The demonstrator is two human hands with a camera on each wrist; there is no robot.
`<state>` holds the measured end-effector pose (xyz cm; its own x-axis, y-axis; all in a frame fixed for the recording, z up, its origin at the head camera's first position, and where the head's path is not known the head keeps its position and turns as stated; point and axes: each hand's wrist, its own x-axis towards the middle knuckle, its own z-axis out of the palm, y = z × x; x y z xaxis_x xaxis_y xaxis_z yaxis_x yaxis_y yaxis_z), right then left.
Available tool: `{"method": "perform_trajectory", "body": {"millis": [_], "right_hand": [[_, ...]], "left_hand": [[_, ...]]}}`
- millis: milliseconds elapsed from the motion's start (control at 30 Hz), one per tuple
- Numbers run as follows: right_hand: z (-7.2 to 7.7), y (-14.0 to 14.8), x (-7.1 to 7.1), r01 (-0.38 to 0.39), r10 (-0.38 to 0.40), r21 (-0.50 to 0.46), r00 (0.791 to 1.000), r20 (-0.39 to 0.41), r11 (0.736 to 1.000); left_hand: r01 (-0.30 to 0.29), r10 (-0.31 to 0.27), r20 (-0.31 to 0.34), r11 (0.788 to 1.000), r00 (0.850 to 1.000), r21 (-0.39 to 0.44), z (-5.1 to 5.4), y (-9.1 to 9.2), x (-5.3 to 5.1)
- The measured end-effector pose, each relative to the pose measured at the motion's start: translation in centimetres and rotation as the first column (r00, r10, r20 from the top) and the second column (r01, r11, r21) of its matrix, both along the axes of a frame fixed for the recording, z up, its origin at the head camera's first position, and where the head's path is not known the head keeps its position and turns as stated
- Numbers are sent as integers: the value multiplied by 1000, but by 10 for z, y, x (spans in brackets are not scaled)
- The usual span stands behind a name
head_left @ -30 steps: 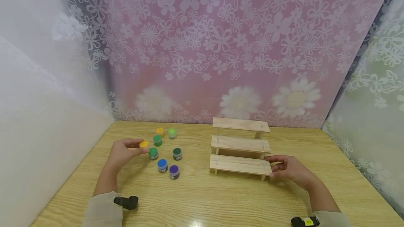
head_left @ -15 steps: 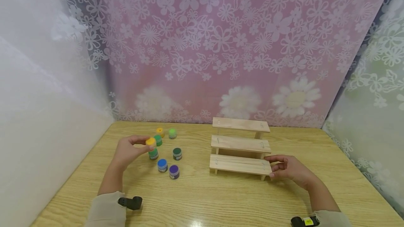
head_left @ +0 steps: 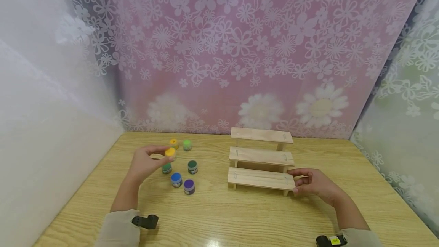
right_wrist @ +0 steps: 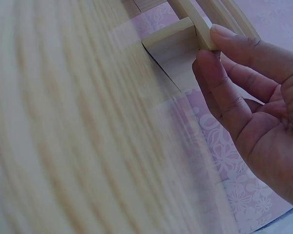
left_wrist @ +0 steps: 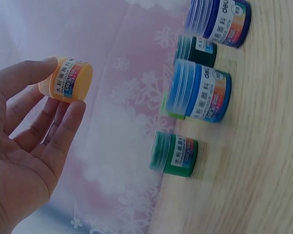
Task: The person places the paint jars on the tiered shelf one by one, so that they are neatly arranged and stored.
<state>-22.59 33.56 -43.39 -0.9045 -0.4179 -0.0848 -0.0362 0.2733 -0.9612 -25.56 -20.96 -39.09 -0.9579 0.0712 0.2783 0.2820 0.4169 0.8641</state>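
Note:
My left hand [head_left: 144, 164] pinches a yellow paint jar [head_left: 170, 153] between thumb and fingers, raised off the table. The left wrist view shows that yellow jar [left_wrist: 73, 80] lying sideways in frame, its printed label visible. Just below the hand sits a green jar [head_left: 167, 168]; another green jar is hidden behind the held one. At the right, my right hand [head_left: 317, 186] grips the right end of the lowest step of a three-tier wooden display stand [head_left: 260, 178]. In the right wrist view, thumb and fingertips pinch the step's board [right_wrist: 200, 27].
Near the left hand stand a blue jar [head_left: 176, 180], a purple jar [head_left: 189, 186], a dark green jar [head_left: 193, 167], a light green jar [head_left: 187, 145] and an orange-yellow jar [head_left: 173, 143]. A flowered curtain [head_left: 212, 68] closes off the table's [head_left: 219, 216] back edge.
My left hand has lifted the yellow jar and carried it right, over the green jars. The right hand and the stand have stayed in place.

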Motion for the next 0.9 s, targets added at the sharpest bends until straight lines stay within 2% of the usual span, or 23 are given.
{"method": "perform_trajectory", "body": {"millis": [267,433,700,900], "right_hand": [[1,-1,0,-3,3,-3,1000,3,1000],[1,-1,1,-1,1,2,1000,2,1000],[1,-1,1,-2,2,8,1000,-2,1000],[0,0,-2,3,-3,19,1000,7,1000]], "left_hand": [[28,-28,-33,1000,999,6,6,13,4],[61,-59,-34,997,998,53,9,22,7],[69,-68,-16,995,998,78,10,37,10],[116,-113,-28,987,993,110,9,47,12]]}}
